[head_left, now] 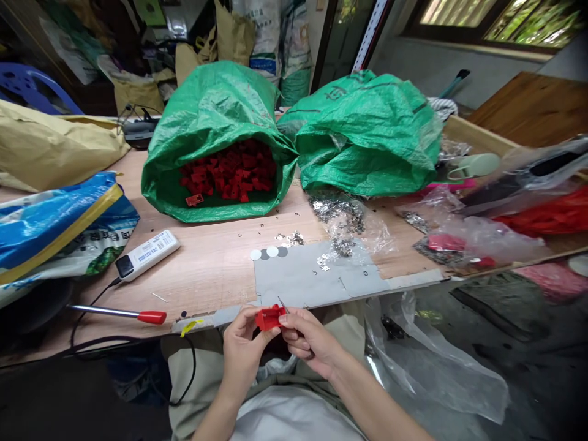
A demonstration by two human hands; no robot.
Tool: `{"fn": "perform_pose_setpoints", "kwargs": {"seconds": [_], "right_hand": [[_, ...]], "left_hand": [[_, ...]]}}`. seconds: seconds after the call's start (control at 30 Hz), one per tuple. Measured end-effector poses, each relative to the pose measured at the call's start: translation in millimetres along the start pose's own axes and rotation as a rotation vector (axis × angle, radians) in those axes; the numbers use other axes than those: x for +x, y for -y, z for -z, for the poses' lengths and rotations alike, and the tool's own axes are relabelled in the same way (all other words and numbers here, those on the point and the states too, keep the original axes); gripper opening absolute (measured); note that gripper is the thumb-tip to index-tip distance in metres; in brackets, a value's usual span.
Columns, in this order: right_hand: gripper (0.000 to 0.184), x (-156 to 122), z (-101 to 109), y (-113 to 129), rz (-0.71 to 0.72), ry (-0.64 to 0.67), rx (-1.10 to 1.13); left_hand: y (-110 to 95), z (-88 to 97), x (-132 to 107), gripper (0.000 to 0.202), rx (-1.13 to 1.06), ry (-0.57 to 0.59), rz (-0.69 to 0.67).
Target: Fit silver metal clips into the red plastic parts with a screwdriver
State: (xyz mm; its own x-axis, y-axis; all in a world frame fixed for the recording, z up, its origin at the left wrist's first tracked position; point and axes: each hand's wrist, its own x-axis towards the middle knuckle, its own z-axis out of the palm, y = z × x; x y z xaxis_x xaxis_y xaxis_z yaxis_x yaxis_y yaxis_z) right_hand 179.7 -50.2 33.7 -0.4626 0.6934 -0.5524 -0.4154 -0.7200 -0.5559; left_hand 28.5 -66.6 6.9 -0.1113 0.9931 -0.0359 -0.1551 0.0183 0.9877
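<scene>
Worktop (215,269) is pretty packed here, so what've we got, starting from the left?

Brown paper sack (50,144) at the far edge, then a blue printed bag (59,220) with a yellow stripe in front of it. Next is a white handheld device (149,254) with a dark screen and a cable running off it. Nearer the front edge there's a metal rod (117,312) with a red grip.

And the big green sack?

That left green sack (215,104) lies with its mouth facing us, loads of red plastic parts (229,171) inside.

OK, hands?

Left hand (243,343) has its fingers pinched on a red plastic housing (269,318), held up just off the front edge, over the lap. Right hand (310,340) is right beside it, fingers closed on a thin metal tool (282,304), tip poking up. Can't tell if the tip touches the housing, tbh.

Anything past that?

Yep, a grey board (298,275) behind the hands, round discs (272,252) in a row at its back left corner. Then a clear plastic bag (342,220) with small metal bits, and the right green sack (367,141) slumped behind it.
</scene>
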Motion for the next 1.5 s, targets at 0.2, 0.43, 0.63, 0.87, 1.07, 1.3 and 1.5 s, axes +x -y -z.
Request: {"fn": "perform_pose_setpoints", "kwargs": {"seconds": [0.2,0.43,0.63,0.87,1.07,1.3,1.5], "right_hand": [[0.034,2,16,22,0.164,-0.236,-0.524],[0.015,9,48,67,0.361,-1.046,-1.556],[0.013,19,52,78,0.267,-0.991,-1.681],[0.01,24,53,81,0.459,-0.761,-1.563],[0.023,37,29,66,0.426,-0.313,-1.224],[0.025,54,29,55,0.454,-0.324,-1.154],[0.019,58,31,56,0.444,-0.294,-1.247]], "left_hand": [[1,4.3,18,0.024,0.226,0.037,-0.115],[8,4.4,45,0.022,0.489,0.094,-0.362],[16,7.8,45,0.024,0.515,0.081,-0.351],[15,7.3,48,0.025,0.495,0.086,-0.309],[17,7.3,47,0.028,0.52,0.094,-0.319],[17,7.0,48,0.03,0.53,0.09,-0.333],[16,7.3,48,0.029,0.54,0.098,-0.34]]}}
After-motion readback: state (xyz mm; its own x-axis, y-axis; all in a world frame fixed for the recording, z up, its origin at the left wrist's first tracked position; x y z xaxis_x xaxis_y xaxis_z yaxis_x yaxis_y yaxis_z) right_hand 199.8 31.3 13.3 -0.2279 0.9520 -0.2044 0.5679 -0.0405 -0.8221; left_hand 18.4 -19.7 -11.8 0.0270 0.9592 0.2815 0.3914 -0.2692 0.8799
